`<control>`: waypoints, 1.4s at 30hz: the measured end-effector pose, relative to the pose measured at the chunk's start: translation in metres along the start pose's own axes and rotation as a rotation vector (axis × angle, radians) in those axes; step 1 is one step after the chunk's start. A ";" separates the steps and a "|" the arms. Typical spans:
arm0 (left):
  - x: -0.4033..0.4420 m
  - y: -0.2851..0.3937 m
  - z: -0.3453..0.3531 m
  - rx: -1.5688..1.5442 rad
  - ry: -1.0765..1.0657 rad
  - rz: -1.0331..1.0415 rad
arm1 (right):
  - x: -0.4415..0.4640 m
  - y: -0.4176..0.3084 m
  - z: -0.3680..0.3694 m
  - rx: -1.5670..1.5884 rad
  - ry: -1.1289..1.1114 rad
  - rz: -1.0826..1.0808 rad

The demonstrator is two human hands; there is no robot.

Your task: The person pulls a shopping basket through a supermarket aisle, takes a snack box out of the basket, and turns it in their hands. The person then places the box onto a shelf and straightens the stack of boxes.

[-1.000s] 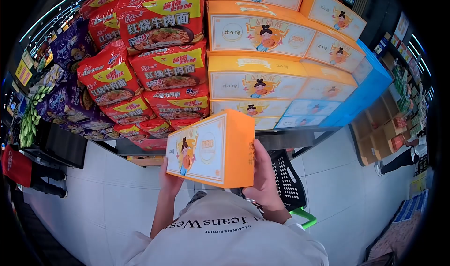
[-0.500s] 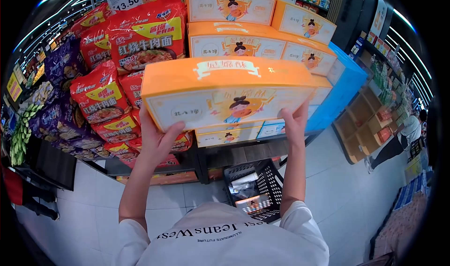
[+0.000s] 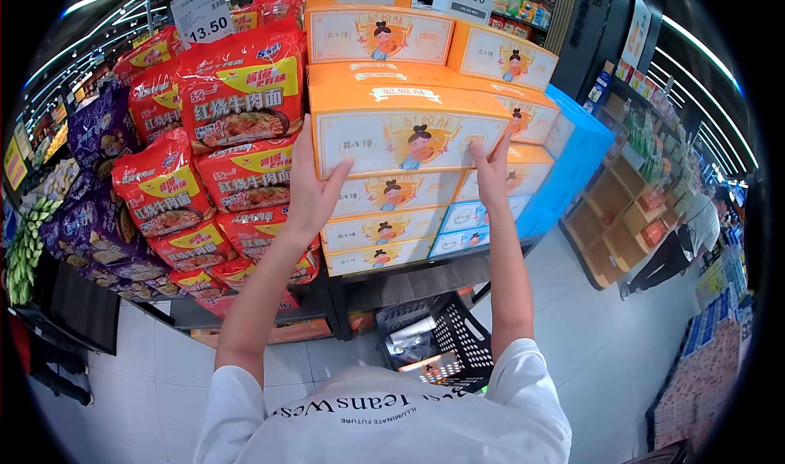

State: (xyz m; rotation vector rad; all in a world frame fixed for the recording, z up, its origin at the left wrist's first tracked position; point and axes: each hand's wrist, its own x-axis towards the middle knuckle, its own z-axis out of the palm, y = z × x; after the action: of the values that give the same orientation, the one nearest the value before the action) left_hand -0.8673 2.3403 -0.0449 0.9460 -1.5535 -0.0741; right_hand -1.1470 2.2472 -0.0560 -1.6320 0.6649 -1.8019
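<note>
A long orange-and-white pastry box (image 3: pixel 417 108) with a cartoon figure on its front rests on or just over a stack of matching boxes. My left hand (image 3: pixel 315 192) grips its left end, thumb at the lower front corner and fingers along the side. At the other end, my right hand (image 3: pixel 492 170) has its thumb on the front face, with the fingers partly hidden behind the edge. Under it lie more pastry boxes (image 3: pixel 384 233) of the same design. Another box (image 3: pixel 380 37) sits behind and higher.
Red instant noodle packs (image 3: pixel 241 96) are piled left of the boxes, beside purple packs (image 3: pixel 98 219). Blue boxes (image 3: pixel 572 149) stand to the right. A black basket (image 3: pixel 458 333) with items inside is below the shelf. A person (image 3: pixel 687 235) is at the right.
Both hands have moved the box away from me and down onto the stack, where it now lines up with the other boxes. The view has shifted slightly.
</note>
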 end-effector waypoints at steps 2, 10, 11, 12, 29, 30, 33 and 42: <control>0.001 0.007 -0.004 0.036 0.011 0.026 | -0.001 -0.009 0.000 0.037 0.012 -0.020; 0.010 0.020 -0.005 -0.065 0.047 0.199 | 0.005 -0.043 -0.003 0.017 0.154 -0.202; 0.019 0.025 -0.006 -0.140 0.049 0.221 | 0.011 -0.052 -0.002 0.000 0.174 -0.246; 0.030 0.032 -0.007 -0.216 0.048 0.240 | 0.016 -0.059 -0.002 -0.018 0.194 -0.286; 0.196 -0.016 0.008 0.074 0.144 0.325 | 0.182 -0.033 0.038 -0.001 -0.014 -0.380; 0.193 -0.030 0.013 0.078 0.115 0.272 | 0.183 -0.022 0.038 -0.004 -0.056 -0.326; 0.182 -0.046 0.019 0.141 0.050 0.131 | 0.182 0.013 0.040 -0.199 -0.004 -0.295; 0.176 -0.031 0.024 0.131 0.211 -0.027 | 0.160 0.008 0.037 -0.201 -0.159 -0.285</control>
State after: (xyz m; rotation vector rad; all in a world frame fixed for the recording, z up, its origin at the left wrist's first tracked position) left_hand -0.8561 2.2042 0.0730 1.0434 -1.3634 0.1062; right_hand -1.1180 2.1266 0.0526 -2.0694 0.5796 -1.8195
